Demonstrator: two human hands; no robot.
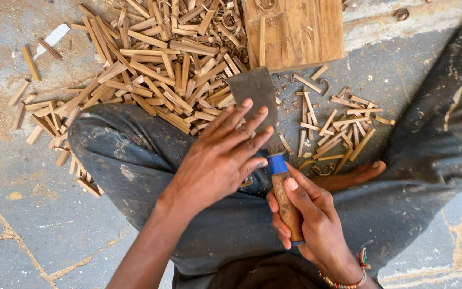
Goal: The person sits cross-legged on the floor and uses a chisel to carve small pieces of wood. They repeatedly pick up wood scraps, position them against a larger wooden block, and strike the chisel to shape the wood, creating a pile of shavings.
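Note:
My right hand (311, 217) grips the brown wooden handle (287, 206) of a cleaver-like knife with a blue collar. Its broad dark blade (252, 88) points away from me, over my trouser leg. My left hand (223, 152) lies flat with fingers spread across the lower part of the blade, just above the blue collar. I sit on the floor in dusty dark trousers (129, 150), and a bare foot (356, 174) shows to the right of the knife.
A big heap of short split wooden sticks (156, 64) lies beyond my left knee. A smaller heap of sticks (338, 126) sits to the right. A wooden block (300, 32) stands ahead of the blade. The floor is grey concrete (38, 230).

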